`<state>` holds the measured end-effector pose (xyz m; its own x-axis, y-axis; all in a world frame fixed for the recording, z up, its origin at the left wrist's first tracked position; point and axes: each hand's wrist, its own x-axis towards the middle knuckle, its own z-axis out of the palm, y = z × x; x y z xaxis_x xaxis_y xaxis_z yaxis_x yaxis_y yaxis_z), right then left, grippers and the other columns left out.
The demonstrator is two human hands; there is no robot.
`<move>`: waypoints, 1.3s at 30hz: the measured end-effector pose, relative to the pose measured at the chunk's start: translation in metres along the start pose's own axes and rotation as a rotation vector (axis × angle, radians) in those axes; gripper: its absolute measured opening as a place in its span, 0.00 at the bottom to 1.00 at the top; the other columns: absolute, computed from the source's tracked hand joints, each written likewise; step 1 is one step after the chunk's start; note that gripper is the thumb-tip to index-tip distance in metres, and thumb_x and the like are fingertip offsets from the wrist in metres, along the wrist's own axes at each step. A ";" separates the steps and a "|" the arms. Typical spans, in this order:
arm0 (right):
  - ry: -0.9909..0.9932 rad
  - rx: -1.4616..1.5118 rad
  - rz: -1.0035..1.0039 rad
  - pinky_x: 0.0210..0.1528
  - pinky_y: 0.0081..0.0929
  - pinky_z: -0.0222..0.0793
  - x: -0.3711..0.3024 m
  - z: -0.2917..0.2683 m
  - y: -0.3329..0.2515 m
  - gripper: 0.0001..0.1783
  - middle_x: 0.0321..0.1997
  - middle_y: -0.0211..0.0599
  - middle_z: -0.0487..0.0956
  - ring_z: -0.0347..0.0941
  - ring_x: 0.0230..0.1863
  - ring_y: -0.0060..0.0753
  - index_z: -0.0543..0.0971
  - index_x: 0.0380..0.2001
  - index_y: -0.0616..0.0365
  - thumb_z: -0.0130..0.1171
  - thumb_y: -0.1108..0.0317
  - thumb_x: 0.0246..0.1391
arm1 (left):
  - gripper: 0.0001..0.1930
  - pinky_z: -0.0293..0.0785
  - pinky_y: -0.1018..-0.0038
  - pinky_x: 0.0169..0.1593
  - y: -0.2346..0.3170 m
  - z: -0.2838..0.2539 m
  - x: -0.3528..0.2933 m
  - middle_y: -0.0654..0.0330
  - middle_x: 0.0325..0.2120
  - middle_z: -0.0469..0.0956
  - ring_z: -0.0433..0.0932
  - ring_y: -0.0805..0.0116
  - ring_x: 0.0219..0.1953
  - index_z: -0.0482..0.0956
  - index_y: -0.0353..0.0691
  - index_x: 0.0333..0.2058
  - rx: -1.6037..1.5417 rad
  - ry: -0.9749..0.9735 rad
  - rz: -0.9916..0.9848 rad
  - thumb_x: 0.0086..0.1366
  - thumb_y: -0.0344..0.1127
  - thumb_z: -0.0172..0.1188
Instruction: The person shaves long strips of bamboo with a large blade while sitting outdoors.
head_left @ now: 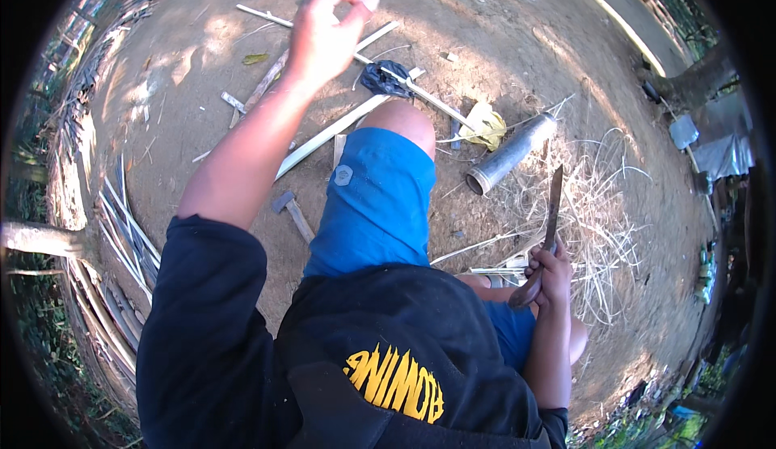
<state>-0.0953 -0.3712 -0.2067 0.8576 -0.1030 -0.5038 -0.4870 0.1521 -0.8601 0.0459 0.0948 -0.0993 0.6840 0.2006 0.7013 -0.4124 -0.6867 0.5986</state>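
Note:
My left hand (323, 33) is raised at the upper middle, thumb and forefinger curled together in a pinch. Whatever may be between its fingertips is too small to make out. Beyond it a long pale stick (440, 105) lies on the ground, partly hidden by the hand. At the lower right, my right hand (554, 273) grips a long knife (554, 210) by its brown handle, the dark blade pointing up and away from me. Pale curly shavings (602, 231) lie in a heap beside this hand.
A grey tube (513, 154) lies right of a yellow plastic bag (483, 126). A black plastic bag (386, 78) sits beyond my knee, among pale split poles (323, 134). A hammer (293, 215) rests left of my leg. Long strips (129, 227) are piled at the left.

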 end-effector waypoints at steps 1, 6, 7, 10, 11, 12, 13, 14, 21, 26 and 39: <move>0.012 -0.007 -0.003 0.21 0.19 0.69 0.000 -0.002 0.000 0.35 0.27 0.32 0.71 0.69 0.22 0.20 0.59 0.64 0.63 0.54 0.82 0.51 | 0.08 0.71 0.74 0.50 0.017 -0.007 0.006 0.61 0.44 0.80 0.77 0.71 0.48 0.78 0.40 0.35 -0.039 0.006 0.057 0.66 0.38 0.62; 0.053 -0.107 -0.043 0.21 0.19 0.69 -0.008 0.003 -0.003 0.29 0.29 0.33 0.72 0.68 0.23 0.20 0.61 0.59 0.62 0.51 0.79 0.51 | 0.29 0.63 0.58 0.62 0.085 -0.020 -0.074 0.49 0.56 0.70 0.68 0.54 0.61 0.75 0.41 0.49 -0.163 -0.614 0.587 0.59 0.58 0.63; 0.046 -0.106 -0.035 0.21 0.19 0.69 -0.004 0.004 -0.003 0.27 0.29 0.33 0.72 0.68 0.23 0.20 0.63 0.57 0.62 0.51 0.79 0.51 | 0.34 0.61 0.54 0.63 0.076 -0.021 -0.090 0.48 0.57 0.69 0.67 0.50 0.62 0.74 0.40 0.52 -0.093 -0.864 0.685 0.58 0.62 0.63; -0.008 -0.083 0.001 0.22 0.18 0.69 0.002 0.007 -0.002 0.22 0.29 0.31 0.72 0.68 0.23 0.19 0.65 0.52 0.61 0.53 0.79 0.52 | 0.37 0.61 0.50 0.62 -0.006 -0.028 -0.063 0.44 0.57 0.69 0.69 0.45 0.57 0.71 0.40 0.57 0.703 -0.743 0.265 0.59 0.63 0.61; -0.018 -0.086 -0.005 0.22 0.18 0.69 0.003 0.009 -0.004 0.24 0.29 0.30 0.71 0.68 0.23 0.18 0.65 0.54 0.61 0.53 0.79 0.53 | 0.37 0.62 0.49 0.61 -0.033 -0.030 -0.045 0.43 0.57 0.69 0.71 0.44 0.55 0.71 0.40 0.59 1.002 -0.689 0.037 0.60 0.62 0.60; -0.030 -0.090 -0.005 0.23 0.18 0.69 0.001 0.010 -0.004 0.25 0.29 0.30 0.71 0.68 0.23 0.18 0.64 0.55 0.61 0.54 0.79 0.53 | 0.33 0.62 0.54 0.62 -0.041 -0.049 -0.012 0.44 0.57 0.70 0.72 0.46 0.55 0.69 0.39 0.60 1.093 -0.583 -0.108 0.65 0.56 0.57; -0.032 -0.095 0.001 0.23 0.18 0.69 0.000 0.008 -0.002 0.26 0.29 0.29 0.71 0.68 0.23 0.18 0.64 0.57 0.61 0.55 0.79 0.53 | 0.33 0.64 0.58 0.62 -0.013 -0.053 0.007 0.43 0.56 0.70 0.72 0.48 0.55 0.69 0.37 0.59 0.726 -0.414 -0.119 0.66 0.58 0.56; -0.025 -0.095 -0.009 0.23 0.18 0.69 0.002 0.008 0.000 0.28 0.29 0.29 0.71 0.68 0.23 0.18 0.63 0.58 0.61 0.55 0.79 0.53 | 0.32 0.64 0.60 0.63 0.004 -0.060 -0.004 0.44 0.57 0.70 0.72 0.50 0.57 0.69 0.38 0.59 0.658 -0.354 -0.086 0.66 0.57 0.55; 0.009 -0.035 -0.005 0.23 0.19 0.70 0.008 0.005 0.000 0.36 0.28 0.30 0.71 0.68 0.22 0.18 0.58 0.66 0.61 0.55 0.79 0.54 | 0.26 0.64 0.59 0.62 0.025 -0.010 -0.106 0.48 0.55 0.72 0.69 0.53 0.60 0.73 0.39 0.56 1.052 -0.754 0.553 0.68 0.51 0.54; 0.058 -0.089 -0.049 0.23 0.19 0.70 0.002 0.002 0.002 0.36 0.26 0.29 0.70 0.68 0.22 0.18 0.58 0.66 0.61 0.56 0.79 0.54 | 0.26 0.68 0.58 0.59 0.122 0.061 -0.052 0.49 0.53 0.74 0.71 0.51 0.57 0.75 0.39 0.53 0.214 -0.919 0.666 0.65 0.52 0.58; 0.189 -0.036 -0.058 0.22 0.20 0.68 0.004 -0.023 0.010 0.37 0.28 0.30 0.71 0.69 0.22 0.20 0.60 0.65 0.58 0.56 0.81 0.50 | 0.12 0.68 0.58 0.57 0.158 0.091 -0.133 0.57 0.42 0.77 0.72 0.52 0.55 0.78 0.39 0.37 -0.724 -1.228 0.530 0.61 0.40 0.63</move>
<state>-0.1002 -0.3926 -0.2194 0.8399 -0.2933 -0.4567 -0.4463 0.1056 -0.8886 -0.0557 -0.1040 -0.1335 0.2777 -0.8901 0.3615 -0.7111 0.0626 0.7003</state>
